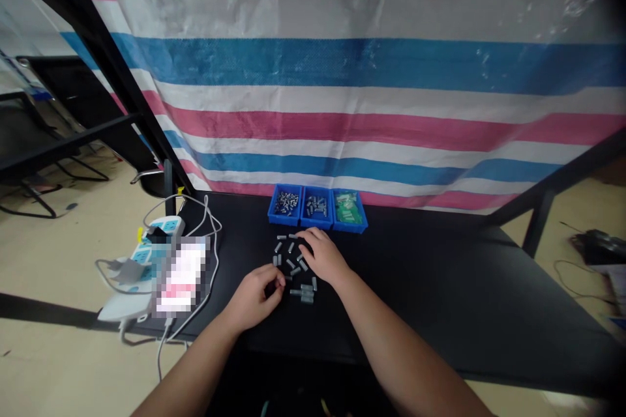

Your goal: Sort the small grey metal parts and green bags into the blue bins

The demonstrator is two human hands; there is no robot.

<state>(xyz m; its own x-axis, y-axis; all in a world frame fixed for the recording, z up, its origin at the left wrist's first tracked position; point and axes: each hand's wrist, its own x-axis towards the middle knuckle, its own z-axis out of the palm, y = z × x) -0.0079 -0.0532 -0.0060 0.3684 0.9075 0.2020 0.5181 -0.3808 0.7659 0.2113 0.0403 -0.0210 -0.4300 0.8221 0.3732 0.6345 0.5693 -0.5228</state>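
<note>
Several small grey metal cylinders lie loose on the black table, some side by side in a cluster near me. My left hand is curled in a pinch at the left of them, and a small metal cylinder shows at its fingertips. Over the right side of the loose pieces, my right hand has thumb and fingers apart. Its index fingertip is beside or touching another cylinder; which of the two I cannot tell.
Behind the pieces stand three blue bins, two with metal parts, one with a green bag. At left lie a power strip, white cables and a blurred-out phone-like device. A striped sheet hangs behind the black table.
</note>
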